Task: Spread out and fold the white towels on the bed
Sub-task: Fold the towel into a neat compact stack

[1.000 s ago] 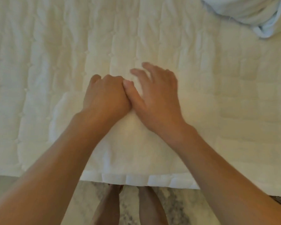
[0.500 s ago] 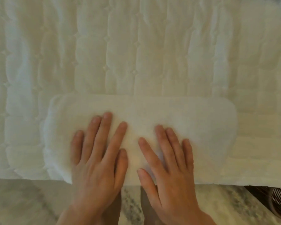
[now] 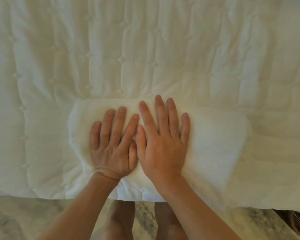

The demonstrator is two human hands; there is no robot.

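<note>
1. The floor (image 3: 24, 220) is pale stone with grey speckles. The person's bare legs (image 3: 119, 220) stand on it, right by the bed (image 3: 42, 118).
2. A folded white towel (image 3: 215, 144) lies at the near edge of the bed.
3. The left hand (image 3: 113, 148) and right hand (image 3: 163, 148) press flat on the towel, fingers straight. They lie side by side, touching, and grip nothing.
4. Past the towel, the bed is puffy and white, stitched in long rows.
</note>
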